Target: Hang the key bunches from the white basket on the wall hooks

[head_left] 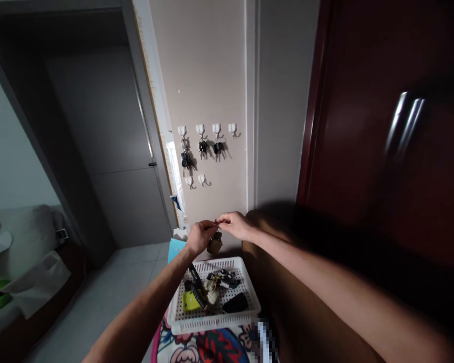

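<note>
Here: your left hand (200,237) and right hand (234,224) pinch the top of one brown pendant (214,244), dangling just below the fingers (223,219); white basket (216,322), farther beneath; key bunches (218,147) on white hooks (216,128), above.

Red door (366,151) cut off at right; pinched piece (216,223) too small to tell.
</note>
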Demonstrator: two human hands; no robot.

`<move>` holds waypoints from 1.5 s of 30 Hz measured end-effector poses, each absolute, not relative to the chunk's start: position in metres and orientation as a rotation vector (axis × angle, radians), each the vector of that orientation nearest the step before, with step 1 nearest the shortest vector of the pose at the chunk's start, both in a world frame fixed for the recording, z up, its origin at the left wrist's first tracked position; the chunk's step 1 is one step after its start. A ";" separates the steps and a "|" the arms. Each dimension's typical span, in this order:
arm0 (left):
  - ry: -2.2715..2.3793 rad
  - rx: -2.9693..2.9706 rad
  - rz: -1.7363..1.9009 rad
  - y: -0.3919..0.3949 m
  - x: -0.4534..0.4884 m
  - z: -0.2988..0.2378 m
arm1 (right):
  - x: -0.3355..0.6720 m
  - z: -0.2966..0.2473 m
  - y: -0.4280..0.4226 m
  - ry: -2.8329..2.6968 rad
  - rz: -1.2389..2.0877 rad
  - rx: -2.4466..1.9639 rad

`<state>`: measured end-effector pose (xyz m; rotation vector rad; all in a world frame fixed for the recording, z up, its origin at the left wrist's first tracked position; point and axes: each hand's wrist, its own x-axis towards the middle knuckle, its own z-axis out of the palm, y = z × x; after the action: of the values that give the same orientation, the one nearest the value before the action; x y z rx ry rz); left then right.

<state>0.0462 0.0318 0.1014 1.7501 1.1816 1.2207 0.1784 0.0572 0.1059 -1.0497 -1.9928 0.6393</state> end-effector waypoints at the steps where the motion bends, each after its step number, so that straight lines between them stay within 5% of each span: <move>1: 1.195 1.840 1.178 0.032 0.044 0.106 | 0.179 0.106 0.058 -1.973 0.624 -1.040; 10: 1.145 1.961 1.228 0.047 0.044 0.157 | 0.181 0.137 0.047 -1.794 0.671 -0.936; 18: 0.992 1.753 1.435 0.070 0.064 0.211 | 0.203 0.233 0.092 -1.404 0.667 -0.922; 28: 0.990 1.654 1.296 0.085 0.058 0.174 | 0.232 0.303 0.162 -1.222 0.433 -1.009; 39: 1.059 1.607 1.247 0.087 0.047 0.139 | 0.228 0.282 0.183 -1.158 0.248 -1.221; 45: 1.220 1.706 1.169 0.062 0.035 0.114 | 0.215 0.218 0.129 -1.541 -0.112 -1.317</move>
<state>0.0349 0.0624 0.1145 1.7056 1.2196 1.1695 0.2147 0.1288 0.2180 -1.3171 -1.5411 -0.1121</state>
